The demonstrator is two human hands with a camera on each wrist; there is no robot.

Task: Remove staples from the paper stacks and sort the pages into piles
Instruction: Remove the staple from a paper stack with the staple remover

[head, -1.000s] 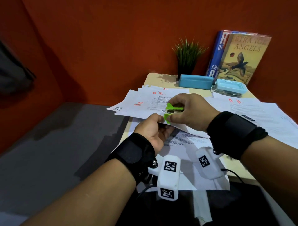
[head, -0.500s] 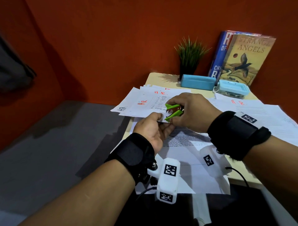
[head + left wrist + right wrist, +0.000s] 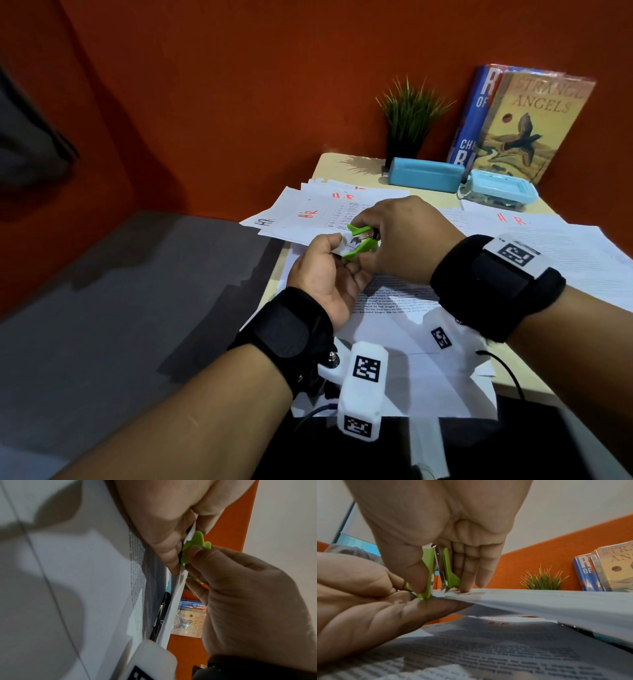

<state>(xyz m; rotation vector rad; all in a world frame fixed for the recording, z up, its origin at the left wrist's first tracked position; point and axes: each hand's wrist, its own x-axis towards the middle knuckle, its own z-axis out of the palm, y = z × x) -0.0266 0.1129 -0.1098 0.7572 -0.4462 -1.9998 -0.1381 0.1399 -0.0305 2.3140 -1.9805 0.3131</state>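
Note:
My right hand [image 3: 394, 236] grips a green staple remover [image 3: 359, 240] between thumb and fingers; its metal claws [image 3: 444, 584] stand on the corner of a stapled paper stack [image 3: 539, 599]. My left hand [image 3: 325, 270] pinches that same corner from below, thumb on top, and holds it lifted off the desk. In the left wrist view the green staple remover [image 3: 192, 547] sits against the edge of the paper stack [image 3: 173, 601]. The staple itself is hidden under the claws. Pages marked HR [image 3: 308, 216] in red lie fanned out behind the hands.
More printed sheets [image 3: 394, 325] lie under the hands and a spread of sheets [image 3: 565, 253] to the right. At the back of the desk [image 3: 339, 168] stand a potted plant [image 3: 407, 120], a blue box [image 3: 424, 174], a lidded container [image 3: 500, 192] and two books [image 3: 527, 126].
The staple remover's jaws have tilted and now straddle the paper corner, which my left hand has raised slightly. Both hands stay close together in the same place.

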